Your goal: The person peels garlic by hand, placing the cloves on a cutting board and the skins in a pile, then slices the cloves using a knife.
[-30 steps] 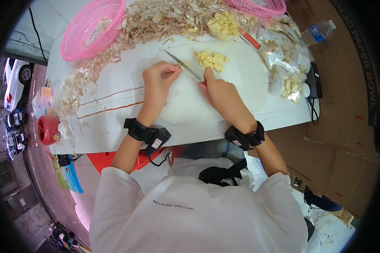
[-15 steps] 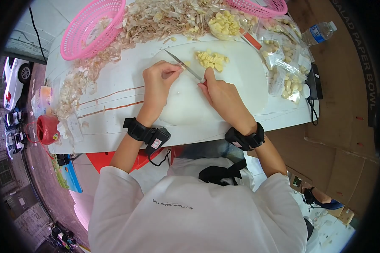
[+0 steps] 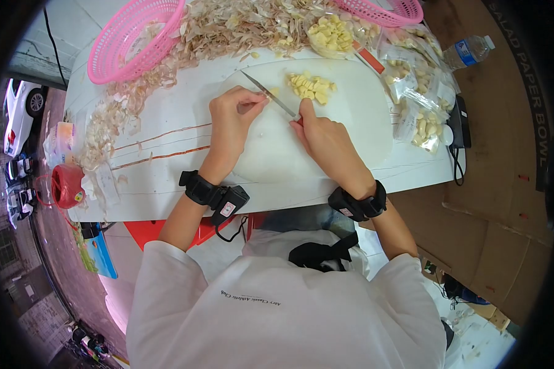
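My right hand point(image 3: 322, 133) is wrapped round the handle of a knife point(image 3: 271, 96), whose blade points up and left over the white cutting board point(image 3: 351, 141). Beside the blade, my left hand point(image 3: 232, 118) pinches something too small to make out. Pale yellow cut pieces, which look like garlic point(image 3: 313, 88), lie in a pile on the board just above my right hand. A clear bowl of similar slices point(image 3: 331, 34) stands behind the board. Both wrists wear black straps with small devices.
Dry peels point(image 3: 240, 27) spread along the table's far side and left. Pink baskets point(image 3: 135, 43) point(image 3: 388, 13) stand at the back. Bags of cloves point(image 3: 426, 126), a water bottle point(image 3: 468, 52) and a black box point(image 3: 459, 123) lie right; a red bag point(image 3: 68, 184) sits left.
The view has shifted very slightly. Both hands and the knife keep nearly the same pose over the board. At the lower right, a person's limb seen earlier is no longer visible.
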Action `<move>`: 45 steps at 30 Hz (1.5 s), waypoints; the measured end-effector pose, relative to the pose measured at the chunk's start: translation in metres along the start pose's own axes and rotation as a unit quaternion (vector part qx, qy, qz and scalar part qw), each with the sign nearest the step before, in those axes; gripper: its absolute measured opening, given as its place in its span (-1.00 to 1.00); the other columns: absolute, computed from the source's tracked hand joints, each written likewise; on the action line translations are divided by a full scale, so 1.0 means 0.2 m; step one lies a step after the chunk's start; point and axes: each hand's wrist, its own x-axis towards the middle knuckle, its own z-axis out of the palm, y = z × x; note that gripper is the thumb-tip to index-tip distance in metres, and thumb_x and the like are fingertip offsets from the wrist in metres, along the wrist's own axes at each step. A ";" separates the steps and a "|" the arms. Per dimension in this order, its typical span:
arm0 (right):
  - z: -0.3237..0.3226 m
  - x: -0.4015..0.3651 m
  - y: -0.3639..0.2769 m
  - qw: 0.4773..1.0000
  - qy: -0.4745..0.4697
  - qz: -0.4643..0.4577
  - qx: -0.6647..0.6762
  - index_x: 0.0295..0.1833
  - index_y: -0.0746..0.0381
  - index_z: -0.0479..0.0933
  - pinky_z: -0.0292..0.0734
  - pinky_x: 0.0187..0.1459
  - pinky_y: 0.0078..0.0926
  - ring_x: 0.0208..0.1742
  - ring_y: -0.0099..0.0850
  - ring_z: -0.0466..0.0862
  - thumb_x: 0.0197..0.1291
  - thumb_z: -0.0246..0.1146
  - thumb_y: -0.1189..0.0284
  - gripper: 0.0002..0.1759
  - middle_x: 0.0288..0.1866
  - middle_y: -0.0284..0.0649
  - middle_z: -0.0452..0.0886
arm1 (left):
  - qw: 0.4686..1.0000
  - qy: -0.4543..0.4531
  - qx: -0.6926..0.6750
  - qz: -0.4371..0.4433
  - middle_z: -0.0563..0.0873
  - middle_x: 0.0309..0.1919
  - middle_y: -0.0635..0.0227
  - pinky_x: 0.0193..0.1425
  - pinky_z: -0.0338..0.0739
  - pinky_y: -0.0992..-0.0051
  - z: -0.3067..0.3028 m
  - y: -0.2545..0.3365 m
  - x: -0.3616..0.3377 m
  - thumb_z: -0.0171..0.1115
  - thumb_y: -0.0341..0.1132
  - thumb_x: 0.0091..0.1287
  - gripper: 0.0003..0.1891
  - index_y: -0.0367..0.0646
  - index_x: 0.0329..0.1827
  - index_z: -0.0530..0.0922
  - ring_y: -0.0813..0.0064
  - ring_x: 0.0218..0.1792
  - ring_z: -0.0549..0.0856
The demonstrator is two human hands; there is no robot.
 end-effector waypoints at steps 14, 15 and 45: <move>-0.01 0.03 -0.05 0.999 -0.014 0.020 -0.034 -0.10 0.31 0.24 0.52 -0.50 -0.13 -0.52 -0.04 0.64 0.35 0.09 0.36 -0.76 -0.58 -0.01 0.59 | 1.000 0.004 0.026 0.003 0.73 -0.40 0.20 -0.25 0.58 0.55 0.00 0.03 0.00 0.39 -0.56 0.12 -0.92 -0.36 -0.33 0.69 0.46 -0.40 0.71; 0.00 0.03 -0.05 0.999 -0.020 0.026 -0.042 -0.08 0.30 0.23 0.51 -0.49 -0.12 -0.50 -0.03 0.64 0.35 0.09 0.35 -0.74 -0.56 0.00 0.59 | 0.999 0.002 0.032 0.003 0.74 -0.39 0.23 -0.26 0.57 0.59 0.00 0.03 0.00 0.40 -0.56 0.13 -0.91 -0.34 -0.32 0.69 0.53 -0.40 0.70; 0.01 -0.02 -0.01 1.000 0.004 0.016 -0.016 -0.09 0.31 0.24 0.54 -0.49 -0.14 -0.47 -0.04 0.66 0.36 0.09 0.33 -0.73 -0.54 0.00 0.61 | 1.000 0.006 0.027 -0.016 0.75 -0.42 0.26 -0.29 0.57 0.60 -0.01 0.03 0.00 0.41 -0.52 0.13 -0.94 -0.31 -0.34 0.72 0.56 -0.43 0.70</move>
